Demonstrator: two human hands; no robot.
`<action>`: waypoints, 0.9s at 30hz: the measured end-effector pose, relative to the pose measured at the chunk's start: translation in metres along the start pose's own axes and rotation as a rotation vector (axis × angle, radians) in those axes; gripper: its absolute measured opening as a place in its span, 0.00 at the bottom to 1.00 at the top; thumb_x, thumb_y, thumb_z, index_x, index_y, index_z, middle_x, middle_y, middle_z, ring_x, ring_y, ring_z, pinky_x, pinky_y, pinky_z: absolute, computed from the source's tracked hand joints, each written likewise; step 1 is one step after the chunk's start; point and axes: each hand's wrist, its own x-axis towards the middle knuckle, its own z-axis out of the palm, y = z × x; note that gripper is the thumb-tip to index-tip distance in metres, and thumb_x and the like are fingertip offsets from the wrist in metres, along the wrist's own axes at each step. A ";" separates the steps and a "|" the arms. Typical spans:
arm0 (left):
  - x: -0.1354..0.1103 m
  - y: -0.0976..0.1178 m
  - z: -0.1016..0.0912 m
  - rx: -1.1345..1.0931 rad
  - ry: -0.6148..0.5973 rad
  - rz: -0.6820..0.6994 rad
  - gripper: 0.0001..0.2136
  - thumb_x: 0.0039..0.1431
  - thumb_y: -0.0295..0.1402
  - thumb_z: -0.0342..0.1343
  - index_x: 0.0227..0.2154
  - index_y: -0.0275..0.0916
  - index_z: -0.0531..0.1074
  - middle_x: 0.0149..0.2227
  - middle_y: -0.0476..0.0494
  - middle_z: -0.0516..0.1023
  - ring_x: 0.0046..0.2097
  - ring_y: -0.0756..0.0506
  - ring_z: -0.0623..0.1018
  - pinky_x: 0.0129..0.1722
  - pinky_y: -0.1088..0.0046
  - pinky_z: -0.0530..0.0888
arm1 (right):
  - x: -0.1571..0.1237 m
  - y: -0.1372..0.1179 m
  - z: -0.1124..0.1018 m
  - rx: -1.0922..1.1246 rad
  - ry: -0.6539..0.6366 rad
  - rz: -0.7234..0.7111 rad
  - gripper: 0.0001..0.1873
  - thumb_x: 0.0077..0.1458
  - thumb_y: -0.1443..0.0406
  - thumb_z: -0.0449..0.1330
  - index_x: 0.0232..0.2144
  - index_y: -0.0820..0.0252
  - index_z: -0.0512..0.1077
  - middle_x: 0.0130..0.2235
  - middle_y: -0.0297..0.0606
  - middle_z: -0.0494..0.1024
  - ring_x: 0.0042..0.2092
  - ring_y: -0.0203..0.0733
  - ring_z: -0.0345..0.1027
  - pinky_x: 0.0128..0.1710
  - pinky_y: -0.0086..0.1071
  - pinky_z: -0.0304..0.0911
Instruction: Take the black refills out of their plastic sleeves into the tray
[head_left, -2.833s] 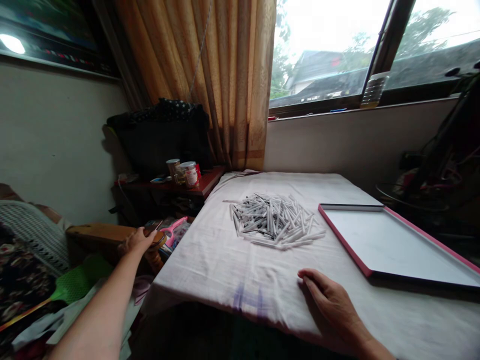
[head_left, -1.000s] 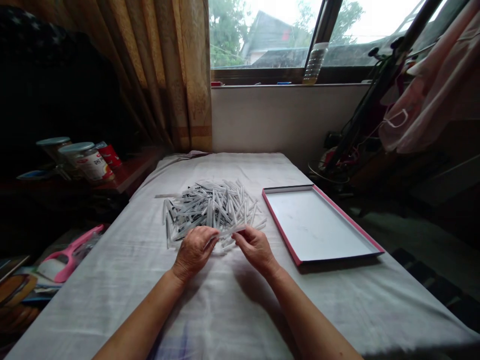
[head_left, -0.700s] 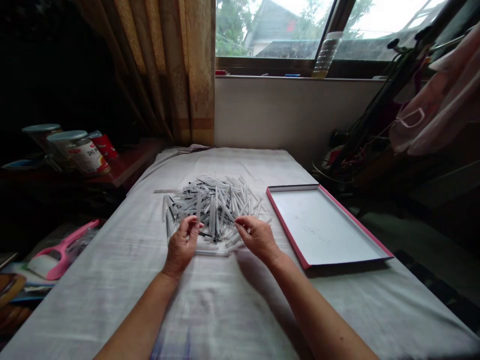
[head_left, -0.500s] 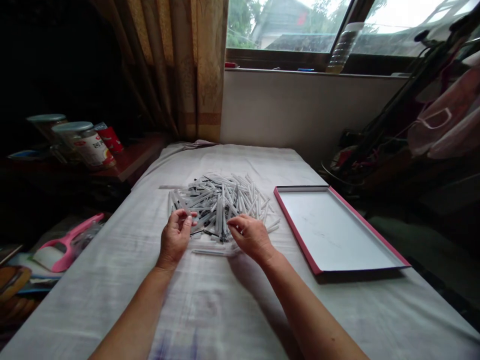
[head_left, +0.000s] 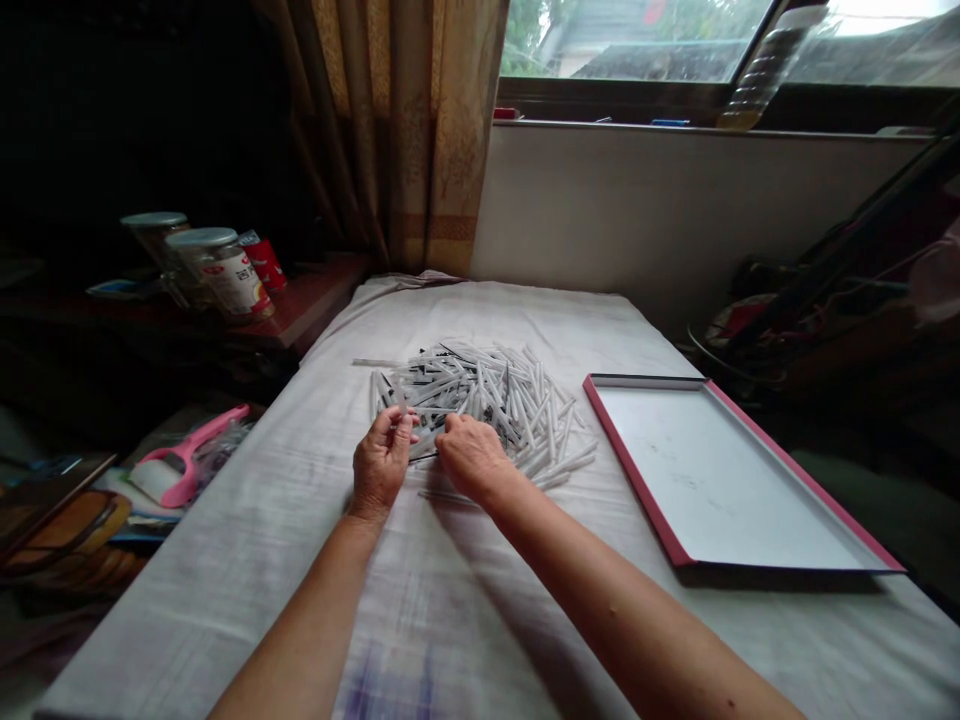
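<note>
On the white cloth lies a loose pile of slim translucent plastic tubes (head_left: 544,405), some with dark parts among them. At the pile's near left edge, my left hand (head_left: 381,458) pinches a translucent tube (head_left: 400,396) between thumb and fingers, its end sticking up. My right hand (head_left: 472,455) reaches over the front of the pile, close beside the left one. Its fingers are curled downward and closed, and whatever is between them is hidden behind the knuckles.
To the right lies a shallow white tray with pink sides (head_left: 637,470). Lidded jars (head_left: 229,280) stand on a dark red side table at the left. A pink-handled object (head_left: 191,460) lies beyond the cloth's left edge. Curtain (head_left: 420,140) and window are behind.
My right hand has moved left across the pile, nearer to my left hand, and its fingers have turned down. The left hand keeps its pinch. The whole view has swung left.
</note>
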 end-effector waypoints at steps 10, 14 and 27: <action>-0.011 -0.002 0.007 0.143 -0.022 0.095 0.14 0.64 0.41 0.48 0.45 0.41 0.70 0.30 0.48 0.79 0.29 0.48 0.79 0.30 0.74 0.74 | -0.050 0.057 0.009 0.895 0.409 0.400 0.22 0.56 0.64 0.56 0.54 0.56 0.68 0.26 0.31 0.78 0.29 0.38 0.71 0.33 0.30 0.64; -0.020 0.000 0.017 0.194 -0.189 0.181 0.09 0.62 0.37 0.49 0.40 0.43 0.71 0.39 0.43 0.81 0.42 0.44 0.80 0.43 0.68 0.76 | -0.087 0.072 0.021 1.357 0.450 0.318 0.15 0.55 0.56 0.57 0.41 0.59 0.73 0.38 0.42 0.82 0.38 0.42 0.75 0.31 0.30 0.65; -0.024 -0.005 0.026 0.246 -0.281 0.389 0.09 0.65 0.36 0.49 0.40 0.42 0.74 0.37 0.43 0.80 0.40 0.45 0.80 0.43 0.69 0.76 | -0.106 0.073 0.014 1.741 0.972 0.394 0.19 0.51 0.49 0.64 0.29 0.59 0.72 0.20 0.32 0.75 0.19 0.31 0.64 0.17 0.23 0.54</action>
